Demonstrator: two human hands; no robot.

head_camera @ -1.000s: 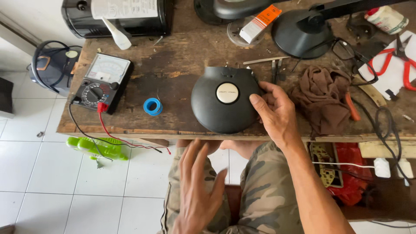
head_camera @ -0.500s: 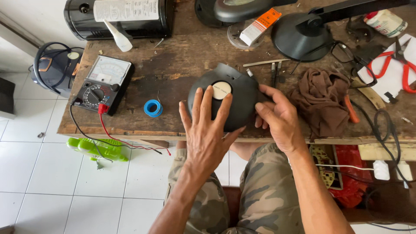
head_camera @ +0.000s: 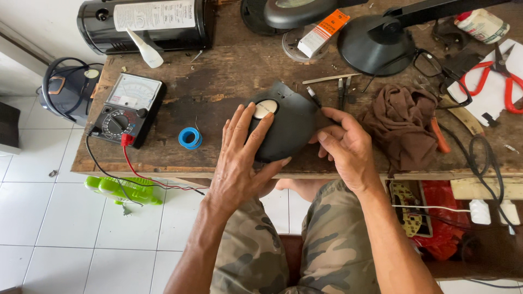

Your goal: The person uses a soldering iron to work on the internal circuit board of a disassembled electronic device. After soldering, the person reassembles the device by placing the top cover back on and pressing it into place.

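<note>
**Two hands on one black disc**

One black round cover [head_camera: 289,128], tilted, near workbench [head_camera: 218,81] front edge. Left hand [head_camera: 242,158] flat on it, fingers spread; right hand [head_camera: 346,144] grips its right rim. One multimeter [head_camera: 128,109], one blue tape roll [head_camera: 190,138] left; one brown rag [head_camera: 403,122] right.

Left hand [head_camera: 239,158] now atop seemingly tilted disc [head_camera: 289,128]

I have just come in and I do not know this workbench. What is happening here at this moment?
A person sits at a wooden workbench and handles a black round device with both bare hands. The left hand lies flat on top of it, and the right hand grips its right edge, so it is tilted up. Beside it lie an analog multimeter, a blue tape roll and a brown cloth.
</note>
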